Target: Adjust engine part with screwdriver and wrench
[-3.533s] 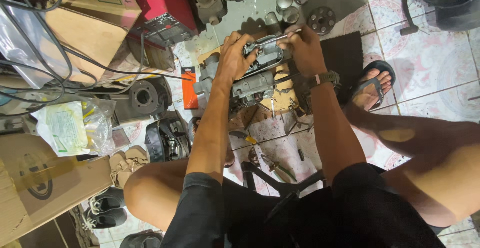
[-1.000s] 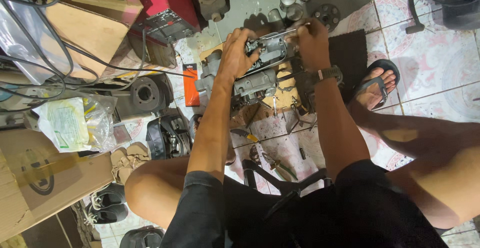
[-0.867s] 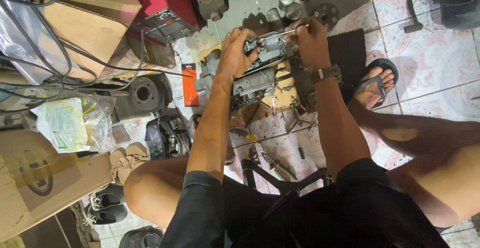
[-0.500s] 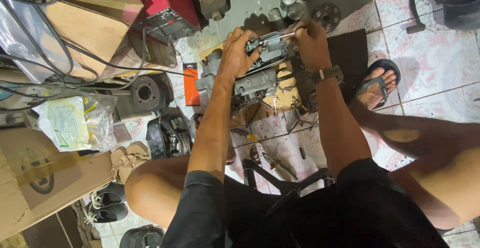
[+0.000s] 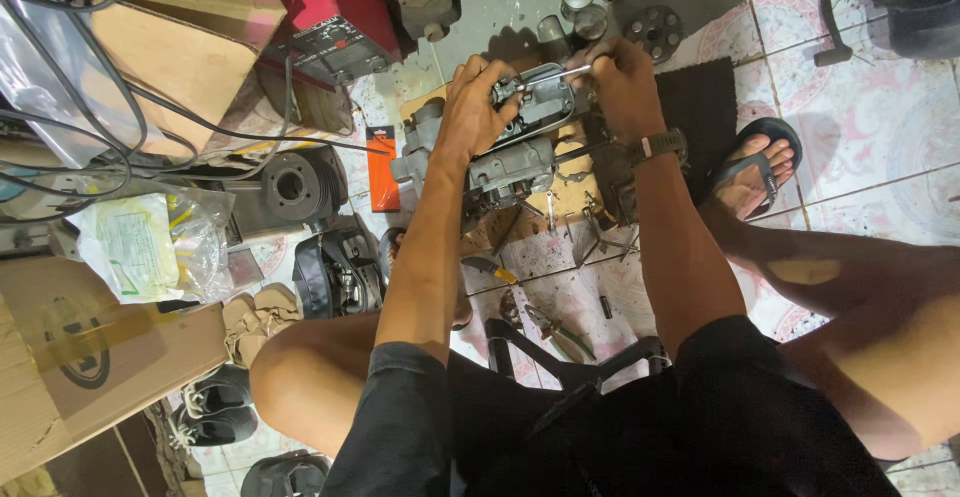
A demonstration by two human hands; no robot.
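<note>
Gripping the grey engine part (image 5: pixel 525 142), my left hand (image 5: pixel 475 107) stays curled around it; my right hand (image 5: pixel 625 82) keeps fingers clamped on a thin metal tool (image 5: pixel 550 75), barely shifted.

The tiled floor (image 5: pixel 880 147) carries everything here. At the far middle a grey engine part (image 5: pixel 505 162) sits on cardboard (image 5: pixel 570 182) beside a dark mat (image 5: pixel 705 107), with round metal parts (image 5: pixel 600 2) beyond it and pliers (image 5: pixel 560 332) and small tools nearer. To the left lie an orange packet (image 5: pixel 381 167), a grey cylinder (image 5: pixel 290 187), a black part (image 5: pixel 335 272), a plastic bag (image 5: pixel 150 242), cardboard boxes (image 5: pixel 70 367) and a red machine (image 5: pixel 330 12).
</note>
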